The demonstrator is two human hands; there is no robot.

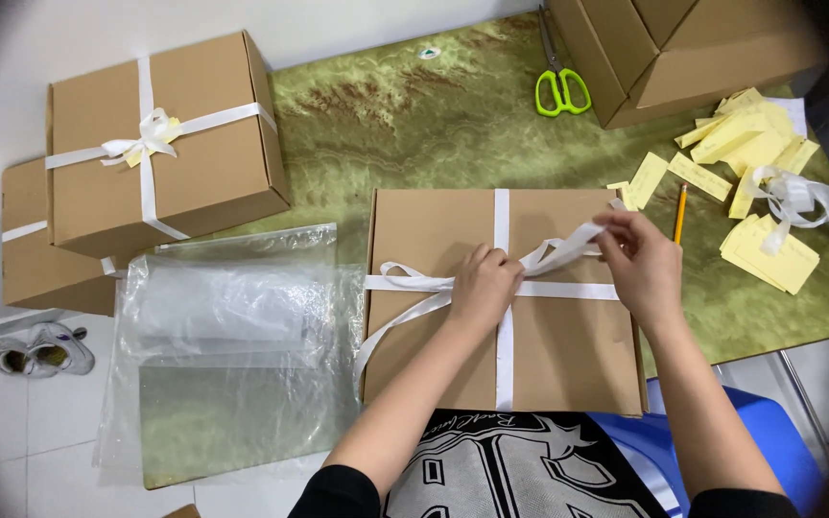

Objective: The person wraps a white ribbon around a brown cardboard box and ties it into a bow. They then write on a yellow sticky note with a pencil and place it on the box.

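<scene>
The cardboard box (pixel 530 345) lies flat at the near edge of the bench (pixel 414 125), directly in front of the person. A white ribbon (pixel 503 216) runs lengthwise and crosswise over its lid. The left hand (pixel 484 283) presses down where the two bands cross, its grip closed on the ribbon at that point. The right hand (pixel 637 259) pinches a ribbon loop between thumb and fingertips and draws it up and to the right.

Judged from this position, the knot forms well if the left hand keeps firm pressure on the crossing so the bands do not slacken, while the right hand pulls the loop evenly and keeps it flat, not twisted. The loose tail (pixel 405 321) trailing off the left edge of the box should be kept free of the knot.

The bench carries a green mottled cover. On it lie clear plastic bags (pixel 232 336) left of the box, a finished box with a bow (pixel 160 144) at far left, green-handled scissors (pixel 561 88), a pencil (pixel 680 211), yellow paper slips (pixel 750 153) and spare ribbon (pixel 798 197). The floor is white tile; a pair of shoes (pixel 40 350) rests there.
</scene>
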